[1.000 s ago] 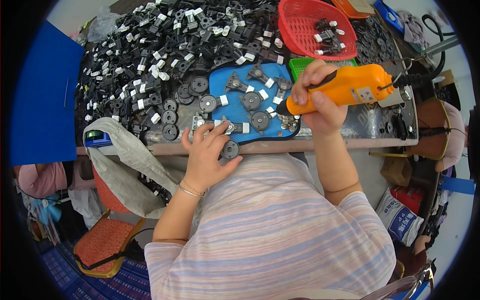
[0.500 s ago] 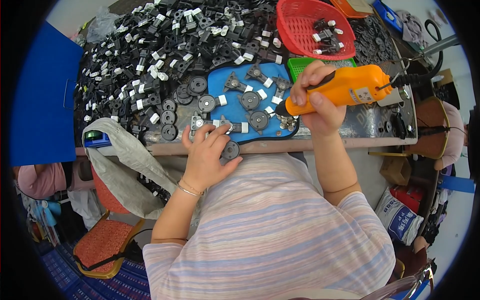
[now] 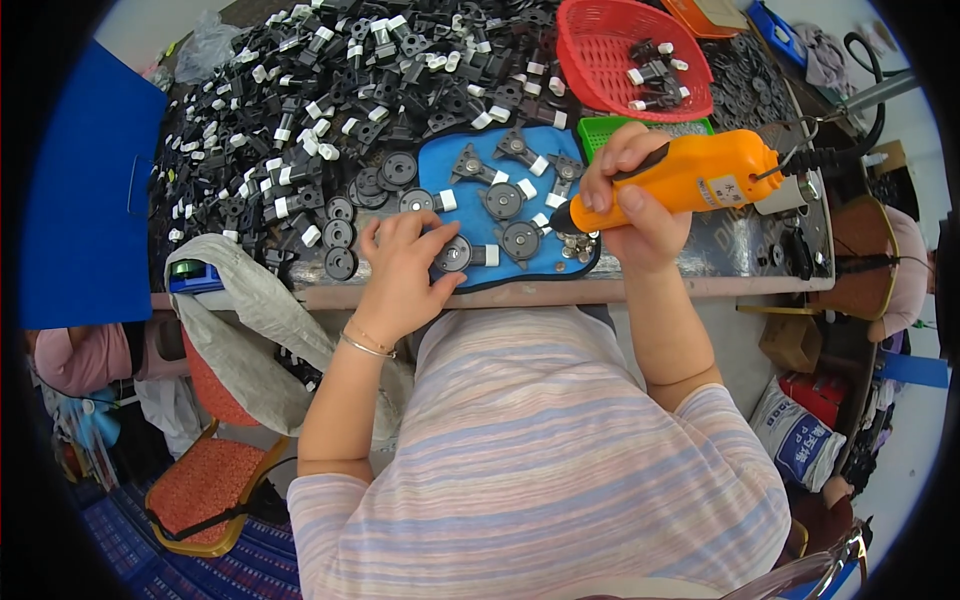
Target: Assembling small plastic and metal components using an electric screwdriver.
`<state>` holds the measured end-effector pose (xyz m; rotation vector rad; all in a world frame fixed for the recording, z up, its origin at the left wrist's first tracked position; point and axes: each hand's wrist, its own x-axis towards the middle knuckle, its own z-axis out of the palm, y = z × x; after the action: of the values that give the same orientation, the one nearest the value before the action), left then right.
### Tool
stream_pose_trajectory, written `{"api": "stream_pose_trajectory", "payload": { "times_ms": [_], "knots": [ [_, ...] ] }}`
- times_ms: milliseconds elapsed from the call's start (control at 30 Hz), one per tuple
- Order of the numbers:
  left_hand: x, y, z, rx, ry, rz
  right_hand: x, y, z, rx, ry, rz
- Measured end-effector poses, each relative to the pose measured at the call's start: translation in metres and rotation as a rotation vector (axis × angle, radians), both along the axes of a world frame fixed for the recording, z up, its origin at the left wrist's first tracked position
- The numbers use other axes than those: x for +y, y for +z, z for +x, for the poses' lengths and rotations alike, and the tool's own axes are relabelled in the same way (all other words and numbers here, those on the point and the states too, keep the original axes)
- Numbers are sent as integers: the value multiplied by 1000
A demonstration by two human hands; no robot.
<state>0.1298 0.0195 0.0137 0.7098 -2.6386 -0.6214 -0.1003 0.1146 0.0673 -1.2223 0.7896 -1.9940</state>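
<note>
My left hand [image 3: 402, 275] rests at the front of the blue mat [image 3: 415, 165], thumb and fingertips around the edge of a black round disc [image 3: 455, 254]. The disc lies over a black bracket whose white end [image 3: 487, 255] sticks out to the right. In my right hand [image 3: 640, 205] is an orange electric screwdriver [image 3: 705, 172], its dark tip pointing left above a small pile of metal screws [image 3: 577, 247]. Beside that tip, another black disc [image 3: 520, 240] sits on a bracket. Several more brackets with white ends lie on the mat, some topped with discs.
A large heap of black brackets with white ends [image 3: 330, 110] covers the table's left and back. Loose discs [image 3: 340, 235] line the mat's left side. Behind the mat stand a red basket [image 3: 590, 75] and a green tray [image 3: 597, 130]. Grey cloth [image 3: 225, 300] hangs over the front edge.
My left hand has moved up and slightly left, bringing the disc from the table's front edge onto the bracket on the mat. My right hand and the screwdriver stay nearly still.
</note>
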Motion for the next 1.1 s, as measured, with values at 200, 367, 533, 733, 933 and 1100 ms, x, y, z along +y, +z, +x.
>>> {"api": "stream_pose_trajectory", "payload": {
  "times_ms": [200,367,533,733,933,1100],
  "knots": [
    [1,2,-1,4,29,11,-1,0,-2,-11,-1,-6],
    [2,2,-2,10,98,5,-2,-1,-2,-4,-7,-8],
    [-2,-4,-6,24,63,14,-1,0,-3,6,-10,-2],
    [-7,-3,-5,-13,24,16,0,0,-3,-18,-15,-6],
    [-7,-3,-6,-13,15,15,-1,1,-4,14,-50,-18],
    [-9,-2,-6,-10,-10,11,-2,4,-6,-94,-54,-66]
  ]
}}
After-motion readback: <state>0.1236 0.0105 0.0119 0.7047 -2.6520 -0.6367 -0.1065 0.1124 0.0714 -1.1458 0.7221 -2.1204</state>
